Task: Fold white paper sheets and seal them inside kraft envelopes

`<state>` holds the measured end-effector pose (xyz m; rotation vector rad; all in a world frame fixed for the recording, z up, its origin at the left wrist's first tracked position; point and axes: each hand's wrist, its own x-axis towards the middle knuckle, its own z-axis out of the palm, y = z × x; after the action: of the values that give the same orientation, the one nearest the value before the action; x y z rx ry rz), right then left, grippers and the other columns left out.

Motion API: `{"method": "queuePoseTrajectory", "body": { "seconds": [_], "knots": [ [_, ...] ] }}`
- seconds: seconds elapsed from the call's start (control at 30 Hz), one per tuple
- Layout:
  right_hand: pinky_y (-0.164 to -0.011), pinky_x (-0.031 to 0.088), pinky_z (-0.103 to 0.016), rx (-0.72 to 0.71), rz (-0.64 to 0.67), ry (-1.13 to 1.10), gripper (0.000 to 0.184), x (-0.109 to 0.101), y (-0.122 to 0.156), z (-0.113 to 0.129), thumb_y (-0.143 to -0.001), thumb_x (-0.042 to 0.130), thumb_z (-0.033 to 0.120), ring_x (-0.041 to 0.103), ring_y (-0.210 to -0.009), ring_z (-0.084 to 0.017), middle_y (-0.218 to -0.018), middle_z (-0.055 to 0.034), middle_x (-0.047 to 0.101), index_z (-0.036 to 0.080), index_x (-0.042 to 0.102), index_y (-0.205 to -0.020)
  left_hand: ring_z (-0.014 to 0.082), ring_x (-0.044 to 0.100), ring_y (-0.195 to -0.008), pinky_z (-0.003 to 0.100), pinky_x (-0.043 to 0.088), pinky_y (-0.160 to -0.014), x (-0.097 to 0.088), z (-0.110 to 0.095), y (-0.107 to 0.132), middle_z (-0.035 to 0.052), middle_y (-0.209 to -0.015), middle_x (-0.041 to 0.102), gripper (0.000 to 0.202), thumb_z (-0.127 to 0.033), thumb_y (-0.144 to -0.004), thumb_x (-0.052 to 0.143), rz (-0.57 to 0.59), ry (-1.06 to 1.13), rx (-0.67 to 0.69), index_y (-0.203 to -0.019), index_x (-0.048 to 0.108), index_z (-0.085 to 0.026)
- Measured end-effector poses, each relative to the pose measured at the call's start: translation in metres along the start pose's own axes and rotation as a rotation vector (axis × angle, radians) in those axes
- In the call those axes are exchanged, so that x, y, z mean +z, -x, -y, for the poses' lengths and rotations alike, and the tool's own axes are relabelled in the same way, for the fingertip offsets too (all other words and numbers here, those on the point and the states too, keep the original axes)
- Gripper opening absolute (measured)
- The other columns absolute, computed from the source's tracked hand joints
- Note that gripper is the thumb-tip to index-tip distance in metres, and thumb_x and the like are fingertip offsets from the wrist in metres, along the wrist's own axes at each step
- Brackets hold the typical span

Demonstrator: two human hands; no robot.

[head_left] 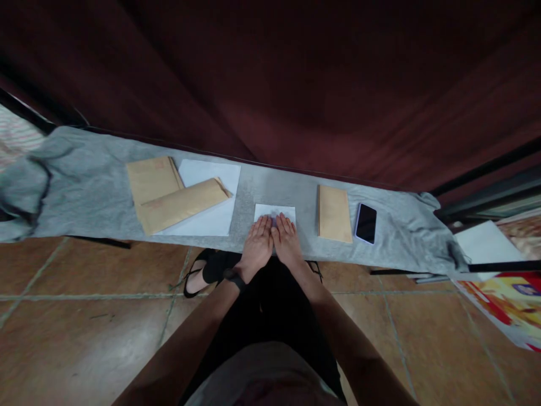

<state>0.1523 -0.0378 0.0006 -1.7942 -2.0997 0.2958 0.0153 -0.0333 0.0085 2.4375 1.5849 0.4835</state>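
Note:
A small folded white sheet of paper [275, 210] lies on the grey cloth near the front edge, straight ahead of me. My left hand [258, 239] rests flat on its left part, fingers stretched out and pointing away from me. Beside it, my right hand [287, 237] presses flat on the right part in the same way. The two hands nearly touch at the thumbs. A faint purplish patch shows on the paper between the fingers. The paper's near part is hidden under both hands.
Left of my hands, brown envelopes [152, 180] overlap a stack of white paper [211, 220]. To the right lie another brown envelope [335, 214] and a phone [366, 224]. Grey cloth [97, 186] covers the narrow table, and a dark red curtain [270, 84] hangs behind it.

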Motion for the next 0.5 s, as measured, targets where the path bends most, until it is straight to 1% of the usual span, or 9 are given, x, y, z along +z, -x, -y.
{"method": "queuePoseTrajectory", "body": {
  "seconds": [0.07,0.13,0.27,0.4,0.5],
  "knots": [
    [-0.126,0.023,-0.044,-0.031,0.023,0.013,0.054,0.004,0.009,0.003,-0.109,0.024,0.035,0.029,-0.153,-0.021,-0.163,-0.011,0.036,0.013,0.039,-0.155,0.0246,0.025,-0.154,0.045,0.023,-0.127,0.001,0.0,0.008,0.0172,-0.162,0.036,0.057,-0.023,-0.101,0.029,0.025,-0.02,0.029,-0.154,0.037,-0.003],
    [-0.126,0.021,-0.046,-0.067,0.03,0.045,0.054,0.006,0.018,0.0,-0.109,0.028,0.035,0.029,-0.153,-0.023,-0.163,-0.011,0.034,0.013,0.037,-0.156,0.025,0.023,-0.155,0.046,0.021,-0.127,0.002,0.003,0.015,0.017,-0.163,0.033,0.059,-0.025,-0.1,0.031,0.032,-0.04,0.068,-0.155,0.034,-0.003],
    [-0.126,0.023,-0.047,-0.095,0.017,0.095,0.056,0.002,0.028,-0.01,-0.107,0.036,0.037,0.028,-0.153,-0.024,-0.165,-0.0113,0.03,0.014,0.032,-0.159,0.0256,0.021,-0.155,0.048,0.022,-0.127,0.004,0.007,0.021,0.0171,-0.164,0.031,0.06,-0.028,-0.101,0.033,0.015,-0.047,0.059,-0.157,0.031,-0.005],
    [-0.125,0.025,-0.048,-0.109,0.01,0.109,0.059,-0.002,0.033,-0.017,-0.106,0.04,0.037,0.03,-0.153,-0.025,-0.164,-0.0136,0.031,0.013,0.031,-0.159,0.0267,0.025,-0.154,0.048,0.024,-0.126,0.005,0.008,0.022,0.0182,-0.162,0.034,0.06,-0.032,-0.102,0.036,-0.001,-0.037,0.048,-0.155,0.035,-0.005],
    [-0.124,0.027,-0.049,-0.091,-0.017,0.09,0.057,-0.002,0.033,-0.021,-0.106,0.039,0.038,0.033,-0.151,-0.027,-0.162,-0.0154,0.035,0.011,0.036,-0.157,0.0276,0.033,-0.151,0.046,0.028,-0.124,0.003,0.009,0.019,0.0187,-0.159,0.04,0.057,-0.033,-0.102,0.039,-0.009,-0.03,0.032,-0.151,0.042,-0.005]
  ]
}}
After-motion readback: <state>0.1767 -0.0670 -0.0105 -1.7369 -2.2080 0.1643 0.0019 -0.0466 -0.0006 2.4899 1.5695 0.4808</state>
